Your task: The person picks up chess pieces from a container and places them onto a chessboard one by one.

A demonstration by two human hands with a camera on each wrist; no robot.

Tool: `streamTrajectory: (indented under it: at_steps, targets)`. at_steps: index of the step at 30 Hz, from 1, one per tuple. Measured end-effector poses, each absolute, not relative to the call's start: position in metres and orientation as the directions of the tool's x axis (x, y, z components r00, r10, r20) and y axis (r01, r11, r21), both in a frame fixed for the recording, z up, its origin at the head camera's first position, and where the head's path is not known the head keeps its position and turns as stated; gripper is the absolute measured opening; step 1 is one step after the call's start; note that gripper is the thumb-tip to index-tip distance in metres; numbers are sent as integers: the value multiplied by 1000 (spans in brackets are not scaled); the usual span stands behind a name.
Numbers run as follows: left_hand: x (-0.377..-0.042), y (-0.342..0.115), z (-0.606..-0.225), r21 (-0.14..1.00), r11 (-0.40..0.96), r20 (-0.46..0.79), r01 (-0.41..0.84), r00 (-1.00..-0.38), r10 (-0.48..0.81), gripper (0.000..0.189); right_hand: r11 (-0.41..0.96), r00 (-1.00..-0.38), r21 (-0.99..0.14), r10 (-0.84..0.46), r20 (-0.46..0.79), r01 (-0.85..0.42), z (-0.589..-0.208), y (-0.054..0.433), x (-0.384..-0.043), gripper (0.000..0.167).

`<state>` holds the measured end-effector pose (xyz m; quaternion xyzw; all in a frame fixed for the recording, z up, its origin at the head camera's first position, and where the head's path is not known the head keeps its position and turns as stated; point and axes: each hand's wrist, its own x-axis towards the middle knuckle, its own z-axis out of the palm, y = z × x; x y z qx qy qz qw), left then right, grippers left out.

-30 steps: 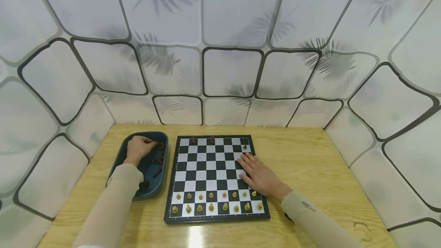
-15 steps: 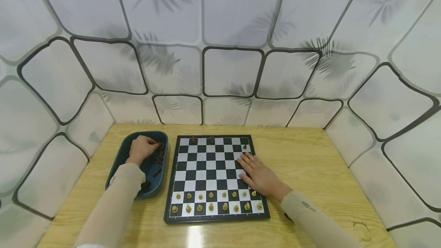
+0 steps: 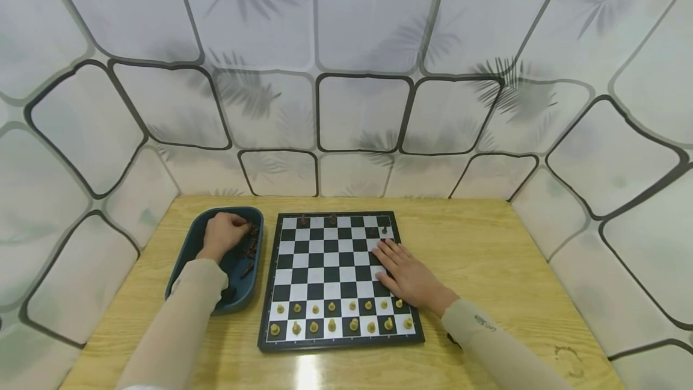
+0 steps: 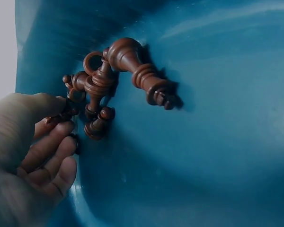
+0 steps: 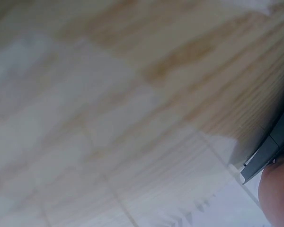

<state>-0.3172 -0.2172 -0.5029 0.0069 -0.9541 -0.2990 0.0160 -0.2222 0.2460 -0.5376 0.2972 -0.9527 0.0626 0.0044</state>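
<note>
Inside the blue bin (image 3: pixel 238 297), my left hand (image 3: pixel 222 236) pinches a small dark brown chess piece (image 4: pixel 61 116) between thumb and fingers; which kind is hidden. Beside those fingertips lies a pile of brown chess pieces (image 4: pixel 97 87), with a larger brown piece (image 4: pixel 137 68) tipped on its side. My right hand (image 3: pixel 408 275) rests with straight fingers on the right edge of the chessboard (image 3: pixel 325 260). Several yellow chess pieces (image 3: pixel 332 325) stand in two rows along the board's near side. A few brown pieces (image 3: pixel 333 220) stand on its far side.
The wooden table (image 3: pixel 471 245) carries the bin at left and the board in the middle. A patterned wall covering (image 3: pixel 357 113) rises behind the table and at both sides.
My left hand has shifted slightly right within the bin, towards the brown pieces, and then stayed there. My right hand has not moved.
</note>
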Motion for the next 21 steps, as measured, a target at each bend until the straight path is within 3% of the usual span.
streamTrajectory:
  at_steps: [21]
  targets:
    - [-317, -213, -505, 642, 763, 164, 71, -985, -46, 23, 805, -814, -116, -577, 75, -581, -540, 248, -223, 64]
